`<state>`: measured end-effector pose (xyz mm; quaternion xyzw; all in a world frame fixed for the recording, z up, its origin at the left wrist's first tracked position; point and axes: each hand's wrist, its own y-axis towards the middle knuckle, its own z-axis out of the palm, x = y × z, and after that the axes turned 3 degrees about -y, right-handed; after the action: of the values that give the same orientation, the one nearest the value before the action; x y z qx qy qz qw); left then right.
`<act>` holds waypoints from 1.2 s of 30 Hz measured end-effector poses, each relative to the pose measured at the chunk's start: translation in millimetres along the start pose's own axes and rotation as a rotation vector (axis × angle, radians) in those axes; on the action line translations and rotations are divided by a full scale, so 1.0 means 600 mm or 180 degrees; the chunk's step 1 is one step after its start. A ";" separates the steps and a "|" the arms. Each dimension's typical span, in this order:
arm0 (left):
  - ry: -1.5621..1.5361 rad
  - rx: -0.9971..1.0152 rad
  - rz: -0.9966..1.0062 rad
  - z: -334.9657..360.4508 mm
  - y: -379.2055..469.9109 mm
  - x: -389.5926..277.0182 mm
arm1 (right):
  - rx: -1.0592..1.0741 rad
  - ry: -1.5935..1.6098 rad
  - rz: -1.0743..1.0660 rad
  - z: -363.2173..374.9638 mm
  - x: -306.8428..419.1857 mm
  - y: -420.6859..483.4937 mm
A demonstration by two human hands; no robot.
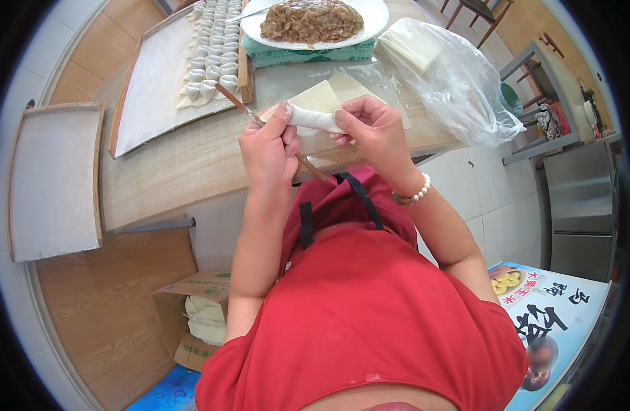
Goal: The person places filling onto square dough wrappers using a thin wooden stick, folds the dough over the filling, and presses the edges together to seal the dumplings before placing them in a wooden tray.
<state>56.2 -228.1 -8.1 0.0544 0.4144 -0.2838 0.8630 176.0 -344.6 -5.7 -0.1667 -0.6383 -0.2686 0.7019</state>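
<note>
Between my two hands, above the front of the table, a folded dough wrapper (313,117) is held by its ends. My left hand (272,141) pinches one end and also keeps a thin wooden stick (236,100) with a smeared middle across its palm. The fingertips of my right hand (372,123) pinch the other end. Flat pale wrappers (322,96) lie just behind on the work surface. Farther back, a white oval plate (379,20) bears a mound of brown filling (312,21) and a metal utensil (253,13).
Rows of folded dumplings (212,67) fill the right side of a floured wooden-edged tray (153,87). Another such tray (57,180) stands at far left. A green box (310,54) supports the plate. To its right, a clear plastic bag (451,87) holds more wrappers.
</note>
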 end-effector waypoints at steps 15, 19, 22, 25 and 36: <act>0.0577 0.0912 -0.0622 0.046 0.024 -0.074 | 0.0252 -0.3158 -0.3921 -0.019 0.053 0.017; 0.1116 0.1126 -0.0220 0.053 0.023 -0.075 | 0.0323 -0.2959 -0.3527 -0.012 0.051 0.032; 0.2218 0.1103 0.0380 0.069 -0.001 -0.078 | 0.0430 -0.1572 -0.2115 -0.008 0.033 0.033; 0.2084 0.1271 0.0367 0.066 -0.010 -0.078 | 0.0689 0.0638 -0.0545 0.005 0.037 0.032; 0.0568 0.0867 0.0156 0.044 -0.004 -0.061 | 0.0787 0.0234 -0.0267 0.007 0.063 0.060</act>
<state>54.7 -222.2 36.8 0.2060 0.4456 -0.3103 0.8141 195.2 -319.6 36.1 -0.0420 -0.6468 -0.2230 0.7281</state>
